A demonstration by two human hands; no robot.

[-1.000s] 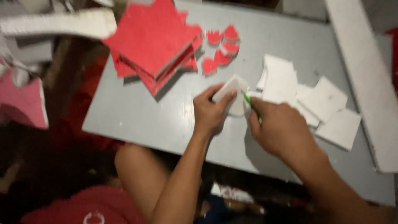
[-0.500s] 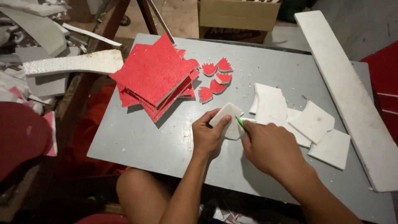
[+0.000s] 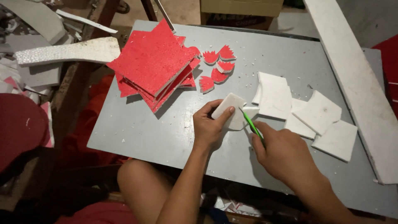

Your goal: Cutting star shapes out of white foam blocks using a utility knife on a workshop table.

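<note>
Left hand [image 3: 208, 126]: pins white foam piece [image 3: 232, 112] on grey table [image 3: 137, 128].
Right hand [image 3: 286, 155]: grasps green cutter [image 3: 251, 125], blade at foam.

white foam piece [image 3: 232, 114] | small, flat on grey board | green cutter [image 3: 252, 126] | slanted, blade at its edge

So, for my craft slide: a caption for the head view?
Left hand steadies a white foam piece while right hand cuts with a green knife.
</note>
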